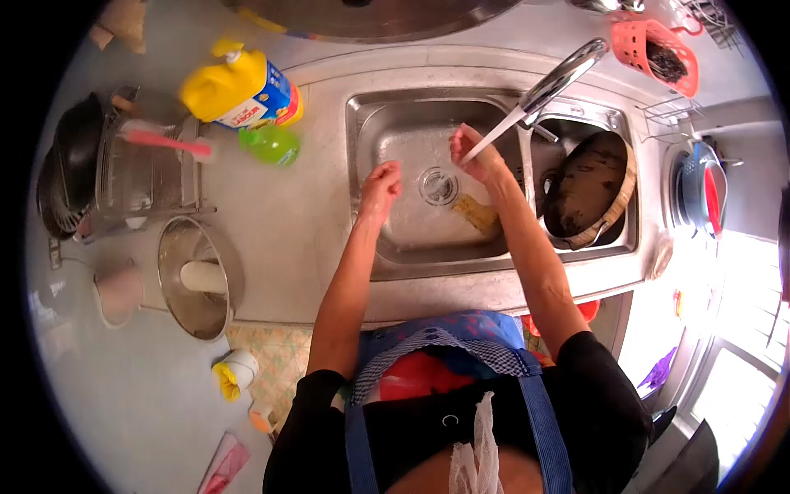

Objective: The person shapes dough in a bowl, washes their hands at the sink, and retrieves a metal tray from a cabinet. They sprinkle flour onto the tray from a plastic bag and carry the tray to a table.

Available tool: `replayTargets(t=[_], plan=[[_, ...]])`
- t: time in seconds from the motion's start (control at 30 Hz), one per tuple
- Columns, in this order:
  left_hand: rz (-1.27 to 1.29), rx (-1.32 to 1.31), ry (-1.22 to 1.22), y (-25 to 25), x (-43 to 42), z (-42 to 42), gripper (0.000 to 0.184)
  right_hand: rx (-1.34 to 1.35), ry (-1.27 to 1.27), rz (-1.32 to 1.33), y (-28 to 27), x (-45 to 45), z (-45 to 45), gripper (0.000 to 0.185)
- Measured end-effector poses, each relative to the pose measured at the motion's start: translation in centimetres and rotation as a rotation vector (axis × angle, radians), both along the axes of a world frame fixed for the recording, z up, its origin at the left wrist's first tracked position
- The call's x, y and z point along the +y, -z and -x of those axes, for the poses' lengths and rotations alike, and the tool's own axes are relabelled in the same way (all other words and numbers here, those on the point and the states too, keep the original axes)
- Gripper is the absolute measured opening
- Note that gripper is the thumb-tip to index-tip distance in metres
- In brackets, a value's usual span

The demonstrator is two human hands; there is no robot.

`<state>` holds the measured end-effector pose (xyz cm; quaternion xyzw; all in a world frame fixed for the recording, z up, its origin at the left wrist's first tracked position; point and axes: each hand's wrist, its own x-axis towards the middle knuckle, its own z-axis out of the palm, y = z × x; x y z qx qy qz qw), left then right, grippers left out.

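Observation:
My left hand point(381, 189) hovers over the left side of a steel sink basin point(403, 235), its fingers curled in with nothing visible in them. Across from it, my right hand point(479, 155) is under the water stream point(496, 135) from a chrome tap point(568, 76). Its fingers are loosely bent and apart, and I see nothing held. Between and below the hands lies the round drain point(439, 186). A yellowish sponge or cloth point(476, 212) rests on the basin floor, near my right forearm.
The smaller right basin holds a dark round vessel with a tan rim point(588, 189). Left on the counter stand a yellow jug point(243, 89), a green bottle point(270, 145), a steel bowl point(169, 284) and a dish rack point(152, 185). A pink basket point(629, 45) sits behind the tap.

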<state>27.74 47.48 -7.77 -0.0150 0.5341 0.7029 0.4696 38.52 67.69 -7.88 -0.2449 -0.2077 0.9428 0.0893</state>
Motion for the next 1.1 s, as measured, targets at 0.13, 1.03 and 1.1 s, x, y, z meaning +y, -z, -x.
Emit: replayTargets(t=[0.13,1.03,1.1], plan=[[-0.362,-0.217,0.133,-2.7,5.5,-2.4,0.03,0.436,-0.026,0.513,-1.3,-3.0,0.6,0.023],[-0.072,1.018,0.254,0.8,13.5,-4.8,0.024,-0.38,0.562,-1.229,-5.3,-9.1,-0.8,0.068],[0.103,1.949,0.468,-0.2,12.9,-4.4,0.021,-0.239,0.552,-0.76,-2.8,-7.6,-0.3,0.083]])
